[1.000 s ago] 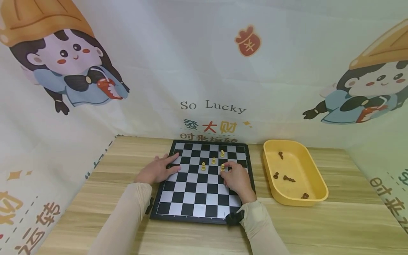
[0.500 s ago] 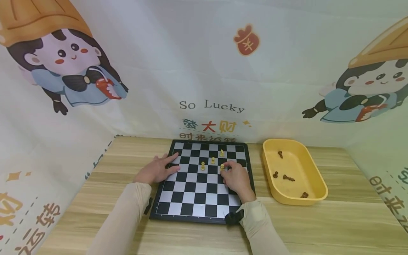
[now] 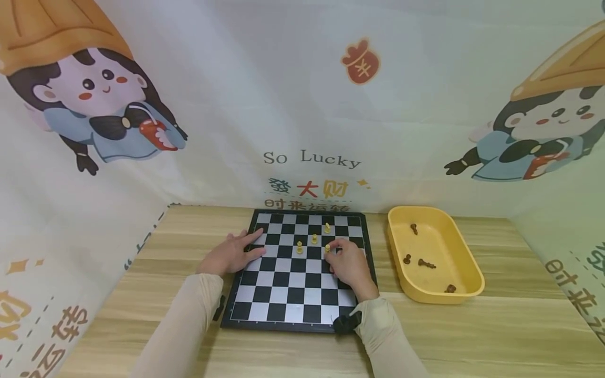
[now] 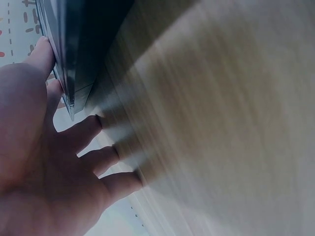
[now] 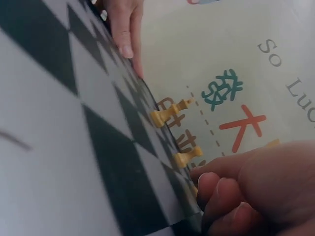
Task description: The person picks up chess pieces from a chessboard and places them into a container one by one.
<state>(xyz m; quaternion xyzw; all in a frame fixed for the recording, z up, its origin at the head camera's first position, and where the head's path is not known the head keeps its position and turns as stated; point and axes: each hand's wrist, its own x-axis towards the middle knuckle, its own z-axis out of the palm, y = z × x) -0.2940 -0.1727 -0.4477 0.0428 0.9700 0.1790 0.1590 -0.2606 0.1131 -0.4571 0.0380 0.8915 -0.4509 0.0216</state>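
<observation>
The tray (image 3: pixel 451 252) at right looks smooth plastic, the table (image 3: pixel 515 331) wood-grained, the far backdrop (image 3: pixel 227 115) matt cloth, the yellow chessmen (image 3: pixel 299 248) probably plastic.

A wood-grain table (image 3: pixel 491 336) bears a chessboard (image 3: pixel 293 278) and a yellow tray (image 3: pixel 444 247).

Soft head-view light; blurred, shadowed tabletop (image 4: pixel 211 113) in left wrist view.
</observation>
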